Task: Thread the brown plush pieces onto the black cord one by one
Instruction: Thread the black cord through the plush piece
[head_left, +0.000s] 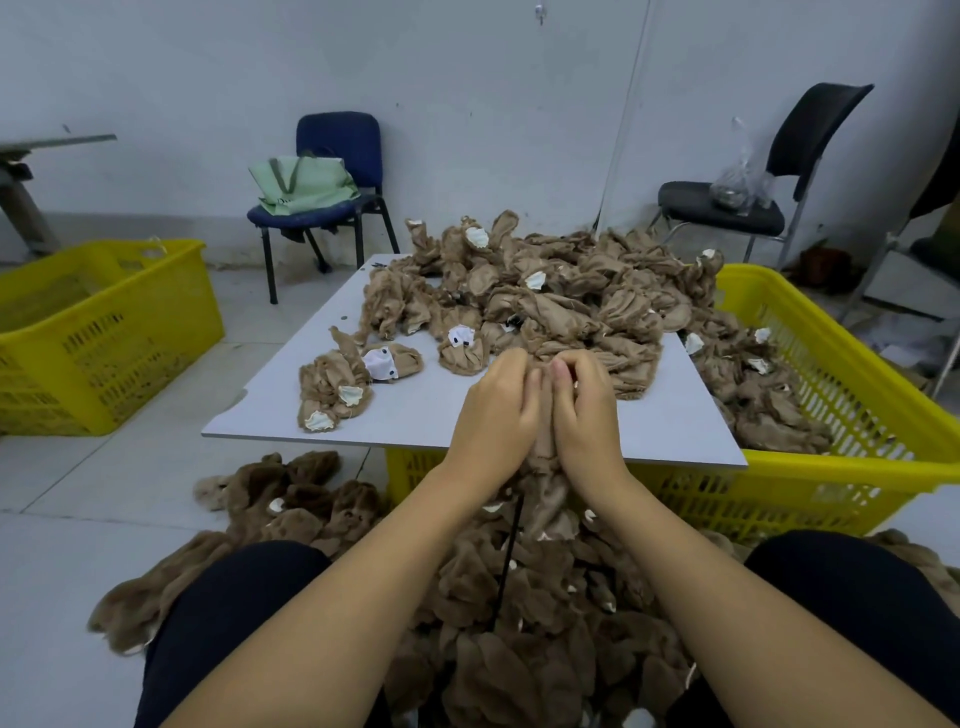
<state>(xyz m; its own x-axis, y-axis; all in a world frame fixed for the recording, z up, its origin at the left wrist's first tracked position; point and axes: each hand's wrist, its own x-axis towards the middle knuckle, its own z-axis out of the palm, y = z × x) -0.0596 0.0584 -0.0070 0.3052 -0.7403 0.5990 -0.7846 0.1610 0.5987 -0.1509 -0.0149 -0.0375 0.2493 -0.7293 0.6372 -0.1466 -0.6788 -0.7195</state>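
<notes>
Black cord ran upright from the threaded plush heap on the lap into a brown plush piece, gripped from both sides by left hand and right hand, equally near. Beyond, unthreaded pieces covered the grey desk; yellow crates, chairs by the wall

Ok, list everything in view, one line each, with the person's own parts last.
plush pieces on the board: many, brown, heaped toward its far side
plush pieces on the floor: many, brown, between the knees
black cord: one, hanging below the hands
grey board: one, across a crate
yellow crates: two, left floor and under the board
chairs: two, blue and black, by the wall
green bag: one, on the blue chair
left hand: grip on a plush piece
right hand: grip on the same piece
</notes>
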